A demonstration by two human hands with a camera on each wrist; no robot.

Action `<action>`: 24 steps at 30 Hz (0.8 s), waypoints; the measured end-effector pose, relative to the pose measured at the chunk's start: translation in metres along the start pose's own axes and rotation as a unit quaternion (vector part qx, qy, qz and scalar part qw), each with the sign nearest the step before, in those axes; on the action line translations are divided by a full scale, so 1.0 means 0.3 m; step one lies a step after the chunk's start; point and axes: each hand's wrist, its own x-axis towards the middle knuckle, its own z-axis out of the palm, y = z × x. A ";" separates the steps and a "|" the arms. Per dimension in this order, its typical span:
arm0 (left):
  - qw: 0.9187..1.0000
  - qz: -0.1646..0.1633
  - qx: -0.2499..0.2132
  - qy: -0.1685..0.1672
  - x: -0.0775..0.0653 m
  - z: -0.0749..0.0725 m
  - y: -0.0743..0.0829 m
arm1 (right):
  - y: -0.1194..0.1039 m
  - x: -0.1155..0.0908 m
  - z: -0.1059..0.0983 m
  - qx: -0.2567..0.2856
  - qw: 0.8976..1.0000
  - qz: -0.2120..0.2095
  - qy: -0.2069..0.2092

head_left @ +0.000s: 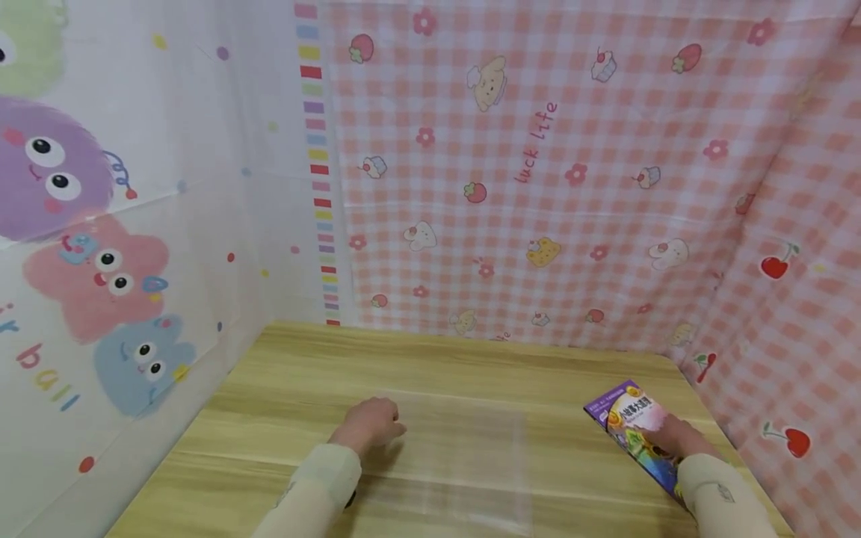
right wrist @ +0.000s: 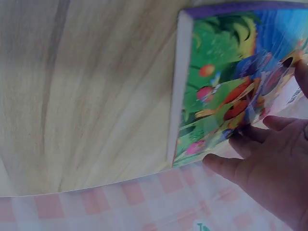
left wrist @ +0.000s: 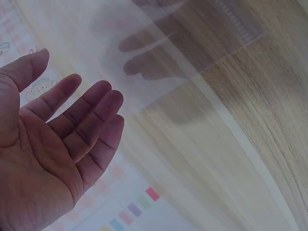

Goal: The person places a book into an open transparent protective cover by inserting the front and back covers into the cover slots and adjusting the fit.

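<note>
The right hand (head_left: 682,437) touches the book (head_left: 628,418), its fingers along one long edge and the thumb toward the cover; I cannot tell whether it really pinches. The left hand (head_left: 366,426) holds nothing, fingers spread and slightly bent. The book lies on the table (head_left: 403,351). It should be light, with a flexible body and a cover whose shine suggests a slick surface; lifted by one corner, it would probably sag or fan. Thumb on the cover and fingers under a long edge, near mid-length, looks the surest hold. Left of the book lies a clear sheet (head_left: 471,463), with the left hand by its far side. It looks thin, limp and apt to cling; a corner is likely the best place to lift. Behind the book hangs patterned cloth (head_left: 538,187).
</note>
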 end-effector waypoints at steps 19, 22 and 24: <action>1.000 0.025 0.004 0.006 0.020 0.040 0.002 | -0.029 -0.085 0.004 0.057 0.975 0.214 -0.015; 1.000 0.031 0.002 0.005 0.022 0.043 0.004 | -0.008 -0.101 0.012 0.080 0.979 0.188 0.011; 0.999 0.032 0.003 0.005 0.024 0.044 0.004 | -0.001 -0.104 0.016 0.099 0.981 0.163 0.033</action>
